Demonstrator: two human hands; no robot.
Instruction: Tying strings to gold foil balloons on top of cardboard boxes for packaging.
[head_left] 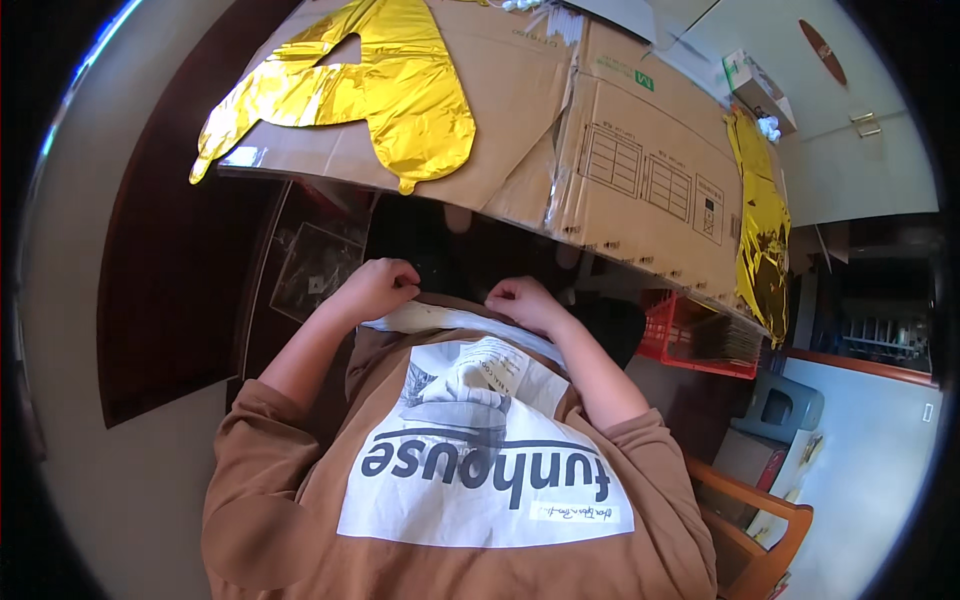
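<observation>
Below the table edge, my left hand (388, 284) is closed, its fingers curled at the hem of my brown sweatshirt (330, 500). Across from it, my right hand (526, 303) pinches the same hem at its other side. Between both hands the hem is lifted, and a white layer (430, 319) shows beneath it. Beyond my hands, on flattened cardboard (510, 110), lies a flat gold foil balloon (420, 110) shaped like the letter A. Neither hand touches it.
More gold foil (762, 220) hangs over the cardboard's right edge. A tissue box (755, 85) stands at the far right. Under the table are a red crate (700, 340) and a clear container (318, 270). A wooden chair (790, 540) is close on my right.
</observation>
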